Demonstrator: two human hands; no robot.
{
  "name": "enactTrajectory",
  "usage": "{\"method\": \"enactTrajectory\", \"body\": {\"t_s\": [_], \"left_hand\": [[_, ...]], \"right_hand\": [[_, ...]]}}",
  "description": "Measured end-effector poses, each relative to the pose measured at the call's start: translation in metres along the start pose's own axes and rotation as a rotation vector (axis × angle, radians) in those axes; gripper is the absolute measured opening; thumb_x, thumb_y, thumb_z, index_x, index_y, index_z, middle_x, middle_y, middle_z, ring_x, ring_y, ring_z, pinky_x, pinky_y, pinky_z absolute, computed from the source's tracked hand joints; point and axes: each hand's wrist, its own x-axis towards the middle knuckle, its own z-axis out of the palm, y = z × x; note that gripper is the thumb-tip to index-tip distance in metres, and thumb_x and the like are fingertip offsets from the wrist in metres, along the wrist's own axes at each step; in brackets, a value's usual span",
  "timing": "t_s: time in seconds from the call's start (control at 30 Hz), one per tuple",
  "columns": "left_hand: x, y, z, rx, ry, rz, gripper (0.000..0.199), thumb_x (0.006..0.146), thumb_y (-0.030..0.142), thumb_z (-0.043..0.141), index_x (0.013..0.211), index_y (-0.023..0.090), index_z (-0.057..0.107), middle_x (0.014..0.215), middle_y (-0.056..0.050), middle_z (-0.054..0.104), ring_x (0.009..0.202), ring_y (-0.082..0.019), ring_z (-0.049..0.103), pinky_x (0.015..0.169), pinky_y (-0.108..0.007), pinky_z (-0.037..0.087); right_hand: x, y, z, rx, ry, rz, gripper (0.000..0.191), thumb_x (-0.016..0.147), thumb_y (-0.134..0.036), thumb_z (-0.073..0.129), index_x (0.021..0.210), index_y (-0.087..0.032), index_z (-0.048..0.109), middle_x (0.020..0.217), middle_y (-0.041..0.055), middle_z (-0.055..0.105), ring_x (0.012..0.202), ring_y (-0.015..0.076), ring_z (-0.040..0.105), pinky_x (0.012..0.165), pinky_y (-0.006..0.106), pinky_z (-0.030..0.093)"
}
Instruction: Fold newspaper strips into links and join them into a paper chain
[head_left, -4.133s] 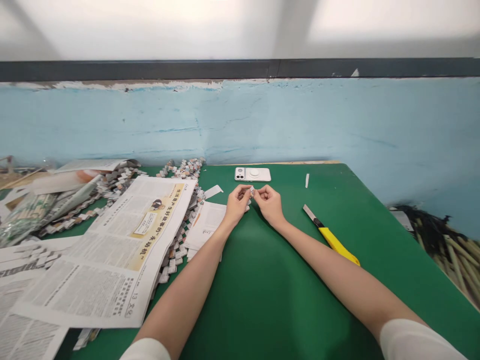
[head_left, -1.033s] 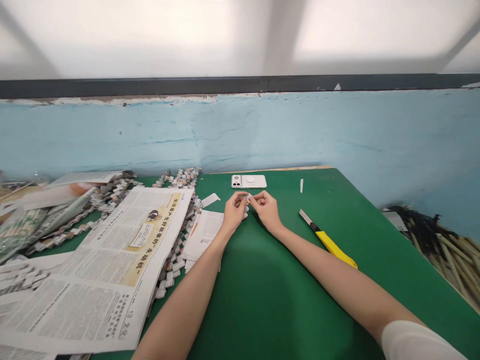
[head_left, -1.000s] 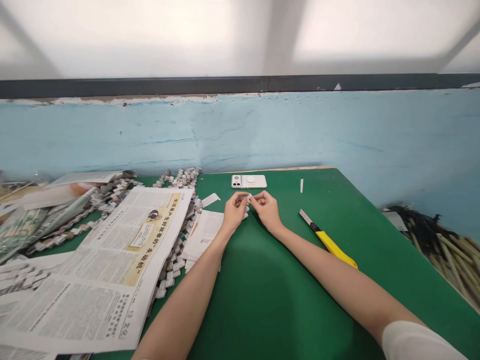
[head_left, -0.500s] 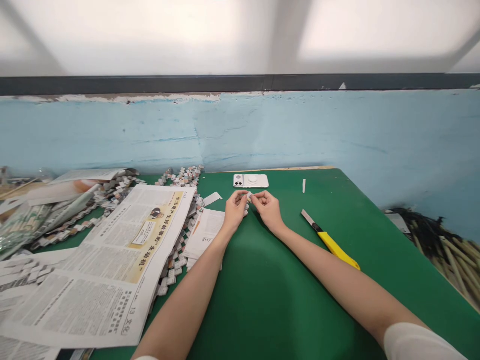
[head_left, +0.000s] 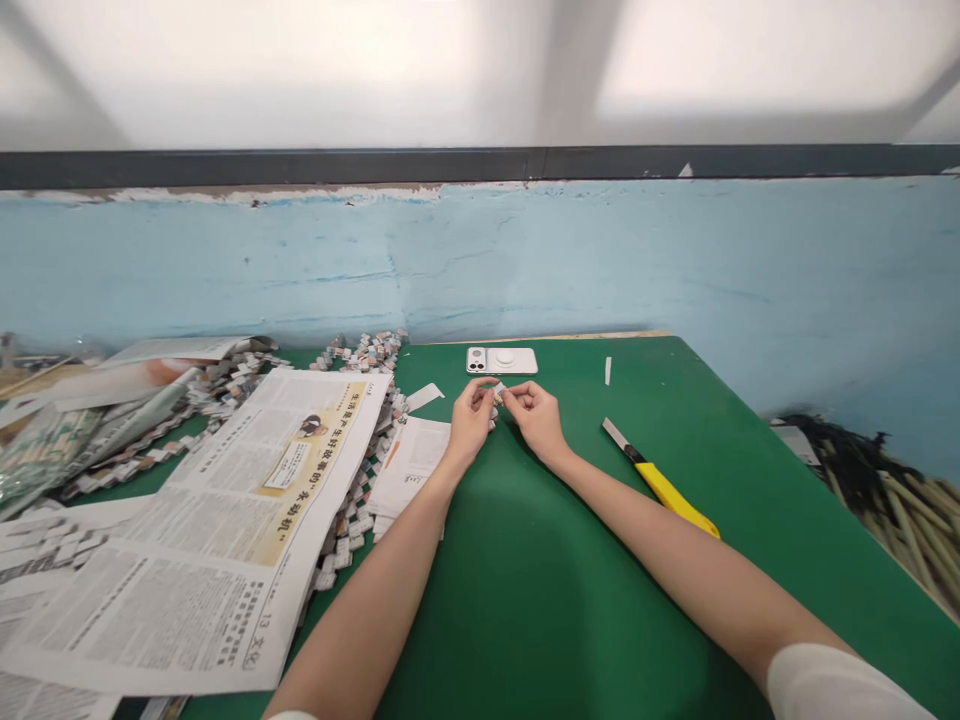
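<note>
Between my fingertips is a small folded paper piece, pale with a bit of yellow; its details are mostly covered. My left hand pinches it from the left, with fingers curled. From the other side my right hand holds it between thumb and forefinger. Just beyond the hands lies a white phone, camera side up. A yellow-handled utility knife rests to the right of my right hand, its blade out. Beside my left forearm lies a small stack of cut paper.
A printed newspaper covers the left part of the green table. Folded paper chains lie under and behind it. One paper strip lies at the back right, another left of my hands. Sticks are piled beyond the right edge.
My fingers have shifted very slightly around the paper piece, which shows at a slightly different angle. Everything else stays in place.
</note>
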Motion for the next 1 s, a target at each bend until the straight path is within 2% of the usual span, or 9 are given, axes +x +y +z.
{"method": "enactTrajectory", "body": {"t_s": [0.23,0.37,0.5,0.63,0.8,1.0], "left_hand": [[-0.0035,0.004,0.0021,0.092,0.011,0.05,0.03,0.092,0.044,0.065,0.107,0.019,0.073,0.077,-0.001,0.064,0.055,-0.009,0.048,0.052,-0.021,0.042],[-0.0033,0.0041,0.002,0.125,0.018,0.105,0.026,0.09,0.039,0.068,0.106,0.019,0.075,0.089,-0.004,0.069,0.06,-0.01,0.052,0.056,-0.022,0.044],[-0.0004,0.0008,0.0007,0.095,0.022,0.101,0.028,0.089,0.04,0.069,0.106,0.018,0.072,0.085,-0.003,0.067,0.057,-0.01,0.052,0.055,-0.023,0.043],[0.0022,-0.0013,-0.0007,0.015,0.04,0.081,0.033,0.087,0.045,0.071,0.107,0.018,0.069,0.082,-0.001,0.064,0.055,-0.009,0.051,0.053,-0.022,0.042],[0.0021,0.0007,-0.0013,-0.008,0.066,0.059,0.037,0.086,0.048,0.073,0.108,0.018,0.069,0.082,-0.001,0.063,0.055,-0.008,0.051,0.052,-0.022,0.041],[0.0024,-0.0002,-0.0016,-0.012,0.05,0.059,0.039,0.085,0.05,0.075,0.107,0.018,0.069,0.083,-0.001,0.065,0.055,-0.008,0.051,0.052,-0.022,0.041]], "right_hand": [[0.0002,0.0008,0.0002,-0.018,-0.011,0.013,0.043,0.08,-0.06,0.076,0.083,-0.019,0.064,0.051,-0.0077,0.044,0.046,0.01,0.033,0.048,0.027,0.027],[0.0003,0.0001,0.0003,-0.046,-0.021,0.009,0.043,0.08,-0.061,0.074,0.082,-0.019,0.065,0.05,-0.0083,0.04,0.046,0.01,0.03,0.048,0.027,0.025],[-0.0002,-0.0022,0.001,-0.069,-0.041,-0.022,0.041,0.083,-0.06,0.072,0.087,-0.019,0.067,0.051,-0.0086,0.038,0.046,0.0104,0.03,0.048,0.027,0.025],[-0.0004,-0.0042,0.0025,-0.04,-0.056,-0.019,0.04,0.085,-0.058,0.071,0.098,-0.021,0.06,0.053,-0.0092,0.042,0.048,0.0115,0.035,0.05,0.027,0.028],[0.0013,-0.0014,0.0029,-0.046,-0.047,-0.004,0.041,0.084,-0.06,0.071,0.089,-0.023,0.055,0.055,-0.0082,0.045,0.048,0.0116,0.039,0.049,0.026,0.03],[0.0019,0.0021,0.0038,0.058,-0.111,0.038,0.043,0.086,-0.062,0.07,0.093,-0.023,0.054,0.063,-0.0047,0.059,0.049,0.0128,0.052,0.05,0.026,0.043]]}}
